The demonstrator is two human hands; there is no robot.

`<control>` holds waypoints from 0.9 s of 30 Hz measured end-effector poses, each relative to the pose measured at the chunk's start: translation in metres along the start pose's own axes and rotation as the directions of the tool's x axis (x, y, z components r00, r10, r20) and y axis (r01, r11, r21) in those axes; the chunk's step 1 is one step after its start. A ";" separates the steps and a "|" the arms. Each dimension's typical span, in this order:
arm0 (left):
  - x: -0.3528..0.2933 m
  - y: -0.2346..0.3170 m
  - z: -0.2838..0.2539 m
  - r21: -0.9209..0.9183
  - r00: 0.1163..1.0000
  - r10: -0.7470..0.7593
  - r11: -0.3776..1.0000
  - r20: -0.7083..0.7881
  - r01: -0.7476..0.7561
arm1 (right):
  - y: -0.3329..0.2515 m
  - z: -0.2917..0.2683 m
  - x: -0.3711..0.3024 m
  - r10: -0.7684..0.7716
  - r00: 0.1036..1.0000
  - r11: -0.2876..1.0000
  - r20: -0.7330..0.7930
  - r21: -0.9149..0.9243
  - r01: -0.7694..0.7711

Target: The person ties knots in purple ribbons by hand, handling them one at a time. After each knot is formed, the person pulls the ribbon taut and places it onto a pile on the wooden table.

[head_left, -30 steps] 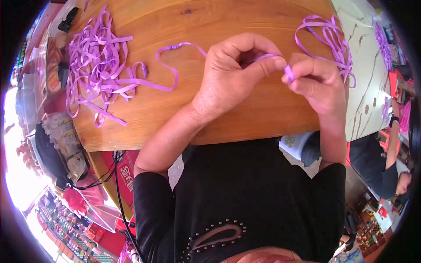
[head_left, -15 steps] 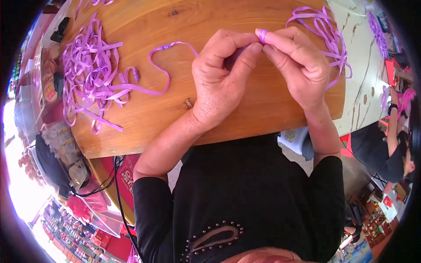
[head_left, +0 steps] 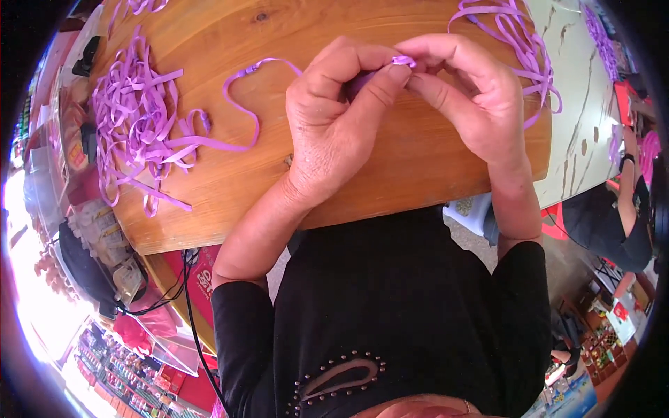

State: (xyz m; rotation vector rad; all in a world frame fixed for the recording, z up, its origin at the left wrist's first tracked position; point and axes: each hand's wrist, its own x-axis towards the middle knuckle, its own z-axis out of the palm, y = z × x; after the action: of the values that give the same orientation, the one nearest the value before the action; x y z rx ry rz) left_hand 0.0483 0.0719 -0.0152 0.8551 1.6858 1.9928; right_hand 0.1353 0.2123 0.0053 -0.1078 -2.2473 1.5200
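Nearest: black cloth shirt [head_left: 397,299], studded teardrop cutout. Next: left hand [head_left: 341,115], thumb and index pinched shut on flat woven purple strap [head_left: 257,127], other fingers curled. Small shiny fold [head_left: 403,61] of strap pokes out at left thumb tip, between both hands. Right hand [head_left: 474,101]: index arched over the fold, thumb just below it, slight gap between them; can't tell if they grip it. Strap exits behind left hand, passes a small purple buckle [head_left: 247,71], S-curves into tangled purple pile [head_left: 143,118] on the left. All on smooth grained wood table [head_left: 390,167], knots visible. Looser looped bundle [head_left: 536,89] beyond right hand. Farther right: white veined tabletop [head_left: 578,132], dark-clothed co-worker [head_left: 603,223] beside it
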 end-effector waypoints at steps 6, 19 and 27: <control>0.001 0.003 0.000 -0.013 0.996 -0.090 0.996 0.024 0.091 | -0.004 -0.003 -0.001 -0.204 0.976 0.925 0.071 -0.314 0.216; 0.013 0.007 -0.019 -0.164 0.870 -0.442 0.862 0.218 0.479 | -0.031 -0.030 0.035 -0.476 0.781 0.647 0.405 -0.441 0.622; 0.014 0.011 -0.013 -0.254 0.923 -0.380 0.888 0.066 0.384 | -0.029 -0.015 0.025 -0.369 0.918 0.785 0.149 -0.479 0.393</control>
State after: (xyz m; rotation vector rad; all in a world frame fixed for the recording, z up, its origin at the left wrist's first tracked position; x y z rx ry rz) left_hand 0.0301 0.0698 -0.0030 0.4027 1.4056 1.8682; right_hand 0.1235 0.2210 0.0434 0.2269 -2.4611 0.7120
